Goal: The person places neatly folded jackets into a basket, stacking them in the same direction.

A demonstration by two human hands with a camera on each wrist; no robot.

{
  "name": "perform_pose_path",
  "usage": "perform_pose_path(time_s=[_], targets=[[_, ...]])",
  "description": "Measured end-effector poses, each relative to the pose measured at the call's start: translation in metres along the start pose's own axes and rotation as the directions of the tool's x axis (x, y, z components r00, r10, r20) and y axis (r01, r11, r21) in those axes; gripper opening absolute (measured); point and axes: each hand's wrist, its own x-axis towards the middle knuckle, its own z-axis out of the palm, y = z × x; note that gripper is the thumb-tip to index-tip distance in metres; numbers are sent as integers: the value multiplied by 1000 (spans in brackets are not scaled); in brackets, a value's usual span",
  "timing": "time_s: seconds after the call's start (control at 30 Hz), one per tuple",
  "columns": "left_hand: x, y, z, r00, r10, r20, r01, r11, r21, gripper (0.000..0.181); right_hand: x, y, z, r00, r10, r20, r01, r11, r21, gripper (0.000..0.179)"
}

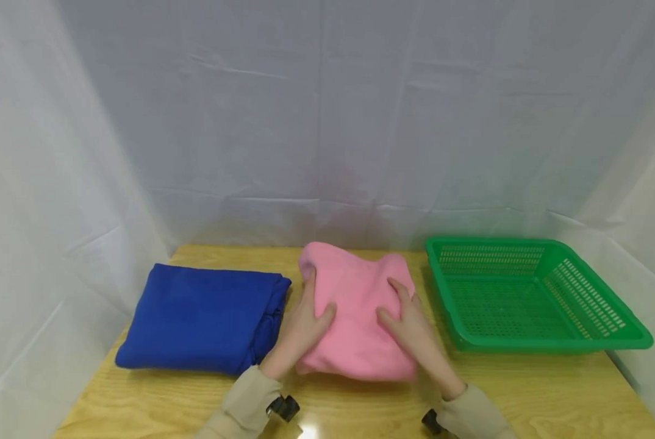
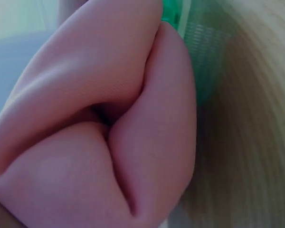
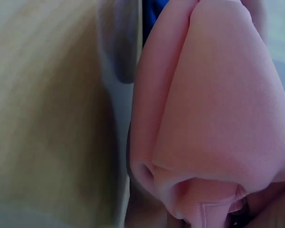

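A folded pink cloth is between both hands at the middle of the wooden table. From its left side my left hand grips it, thumb on top. Opposite, my right hand holds the right side the same way, with fingertips pressing into the fabric. In the left wrist view, the rolled folds of the pink cloth show end-on, close over the table. The right wrist view shows the other end of the pink cloth, with a stitched seam low down. The undersides of the fingers are hidden by fabric.
A folded blue cloth lies on the table at left, close to my left wrist. At right stands a green plastic basket with slotted walls and nothing inside. White sheets hang behind the table and along both sides.
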Motion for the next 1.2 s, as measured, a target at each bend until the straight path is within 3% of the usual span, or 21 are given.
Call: perform_pose_path(time_s=[0.2, 0.33, 0.47, 0.77, 0.9, 1.2], targets=[[5, 9, -8, 999, 41, -31, -40, 999, 34, 80, 1, -17, -8, 996, -80, -36, 79, 997, -28, 69], [8, 16, -11, 996, 68, -55, -64, 996, 56, 79, 1, -29, -16, 991, -117, -66, 109, 987, -118, 67], [11, 25, -13, 992, 101, -76, -95, 993, 72, 79, 2, -38, -23, 991, -111, -75, 98, 981, -166, 67], [14, 40, -16, 979, 180, -95, -171, 980, 98, 75, 4, -44, -37, 989, -127, -75, 112, 978, -174, 66], [16, 47, -16, 975, 195, -102, -185, 977, 102, 74, 6, -45, -44, 988, -133, -75, 119, 978, -173, 66], [24, 69, -16, 985, 162, -60, -156, 983, 93, 77, 10, -52, -75, 989, -135, -61, 121, 974, -192, 66]])
